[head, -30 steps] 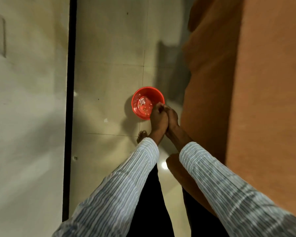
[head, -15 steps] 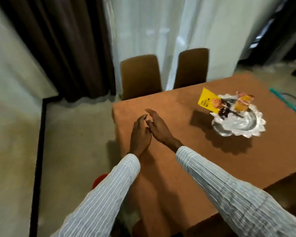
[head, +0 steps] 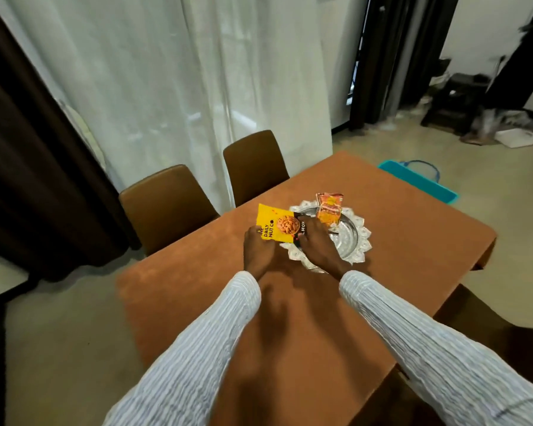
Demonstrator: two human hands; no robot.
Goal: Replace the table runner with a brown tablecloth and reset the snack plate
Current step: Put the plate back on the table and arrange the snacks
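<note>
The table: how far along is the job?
Done: the brown cloth covers the table, and the silver plate sits on it. In hand: both hands, left and right, hold the yellow packet at the plate's edge. Left: settling the packets, including the orange one.

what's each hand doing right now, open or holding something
Left hand: grips the near edge of the yellow nut packet.
Right hand: fingers rest on the packet's black end, over the silver plate; grip cannot be told.

Both arms wear long sleeves of a light, whitish fabric with fine, closely spaced grey-blue stripes. The left sleeve and the right sleeve are crinkled along their length and end at the wrists, leaving both hands bare.
</note>
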